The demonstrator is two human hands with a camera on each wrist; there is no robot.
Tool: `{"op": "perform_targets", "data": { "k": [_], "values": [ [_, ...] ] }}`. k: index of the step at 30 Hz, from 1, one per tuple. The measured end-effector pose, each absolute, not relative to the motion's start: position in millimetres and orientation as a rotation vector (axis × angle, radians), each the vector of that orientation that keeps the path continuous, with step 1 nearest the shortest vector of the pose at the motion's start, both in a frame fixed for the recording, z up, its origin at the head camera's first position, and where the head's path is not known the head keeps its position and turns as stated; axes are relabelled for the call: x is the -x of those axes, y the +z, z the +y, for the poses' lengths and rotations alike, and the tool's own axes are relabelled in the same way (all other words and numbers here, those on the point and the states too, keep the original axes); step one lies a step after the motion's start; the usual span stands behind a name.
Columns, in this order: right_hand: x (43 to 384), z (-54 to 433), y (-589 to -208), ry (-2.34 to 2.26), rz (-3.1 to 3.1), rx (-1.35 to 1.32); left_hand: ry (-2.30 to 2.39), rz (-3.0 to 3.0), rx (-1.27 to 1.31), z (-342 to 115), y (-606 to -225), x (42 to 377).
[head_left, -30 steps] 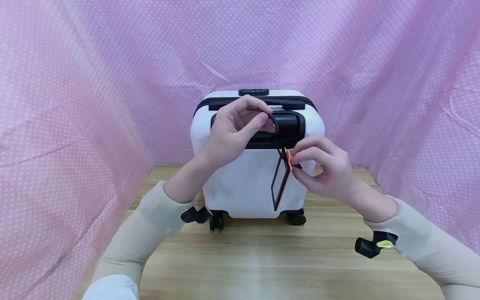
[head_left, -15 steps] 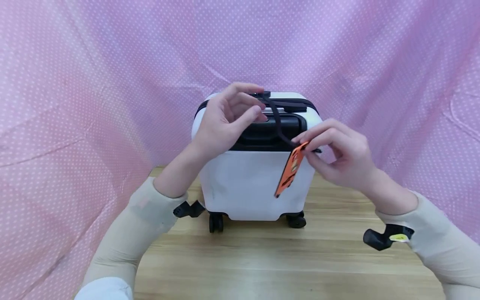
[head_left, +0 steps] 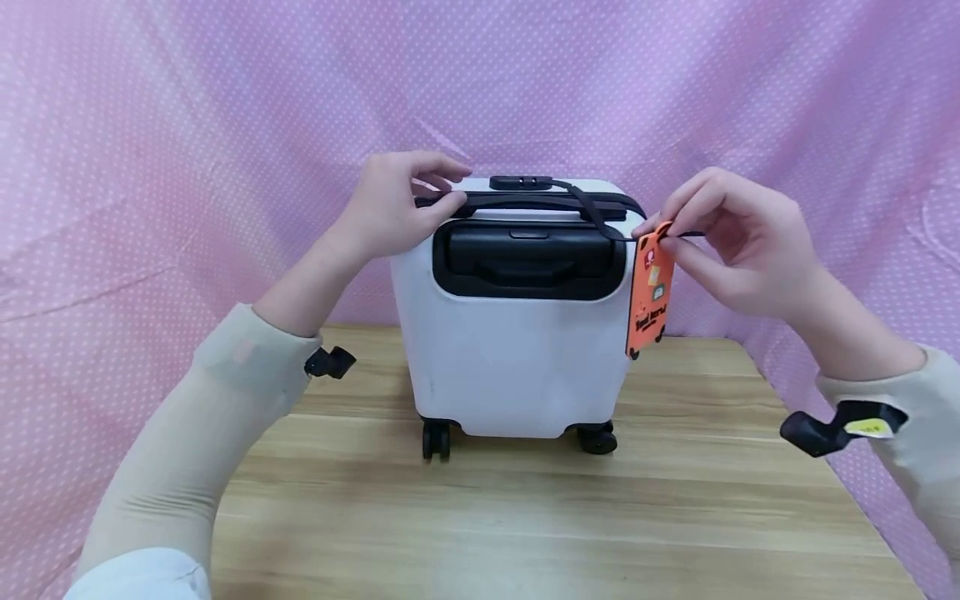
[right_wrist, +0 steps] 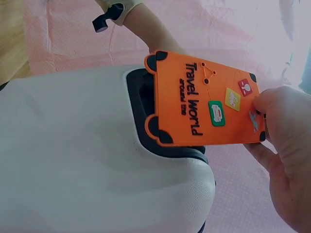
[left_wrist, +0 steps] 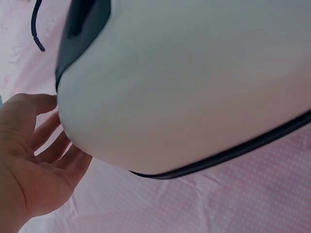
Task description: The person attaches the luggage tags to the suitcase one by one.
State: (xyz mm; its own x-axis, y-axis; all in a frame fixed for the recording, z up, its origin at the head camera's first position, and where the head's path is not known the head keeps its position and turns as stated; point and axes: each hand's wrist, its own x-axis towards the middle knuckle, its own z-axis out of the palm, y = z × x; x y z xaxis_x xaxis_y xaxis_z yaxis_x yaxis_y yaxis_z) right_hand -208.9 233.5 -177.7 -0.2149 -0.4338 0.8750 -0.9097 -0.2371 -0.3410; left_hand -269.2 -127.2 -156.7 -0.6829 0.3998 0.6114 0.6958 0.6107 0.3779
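Observation:
My right hand (head_left: 750,242) pinches an orange luggage tag (right_wrist: 199,99) by its top end, beside the suitcase's upper right corner. The tag hangs with its raised pictures and lettering showing. Its black strap (head_left: 588,208) stretches left over the suitcase top toward the combination lock (head_left: 520,182); whether it passes under the handle is unclear. A short strap end sticks out past my right fingers. My left hand (head_left: 390,204) rests on the upper left corner of the white suitcase (head_left: 517,358), thumb near the end of the black top handle (head_left: 525,201), fingers loosely bent over the top.
The suitcase stands upright on black wheels (head_left: 596,439) on a wood-grain table (head_left: 525,508). Recessed in its near face is a black pull handle (head_left: 528,258). Pink dotted cloth (head_left: 225,167) hangs behind and at both sides.
My left hand has come away from the strap and moved left onto the suitcase corner. My right hand has carried the tag right and up, turning its orange face toward the head camera.

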Motion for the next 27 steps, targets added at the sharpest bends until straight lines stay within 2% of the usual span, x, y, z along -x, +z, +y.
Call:
{"op": "perform_targets", "data": {
  "k": [11,27],
  "values": [
    [226,254,-178,1.365,-1.796,-1.592,-0.763,-2.459,0.875,-128,-165,281],
    [249,252,-158,1.371,-2.129,-1.259,-0.713,-2.528,0.873,-129,-158,279]
  ]
}}
